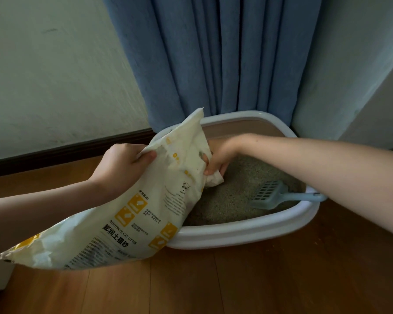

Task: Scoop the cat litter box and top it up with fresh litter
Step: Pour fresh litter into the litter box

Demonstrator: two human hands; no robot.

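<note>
Here, both hands clamp the bentonite cat litter bag (114, 223): left hand (120, 166), right hand (218, 159); litter box (247, 234) with scoop (270, 194) sits on wooden floor (259, 286) before blue curtain (213, 53)

Both arms reach forward, left hand (120, 166) and right hand (216, 159) clenched (fingers curled tight).

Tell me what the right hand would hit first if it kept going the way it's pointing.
The right hand points left and down, gripping the litter bag near its open end. The bag itself comes first; depth beyond is unclear.
</note>
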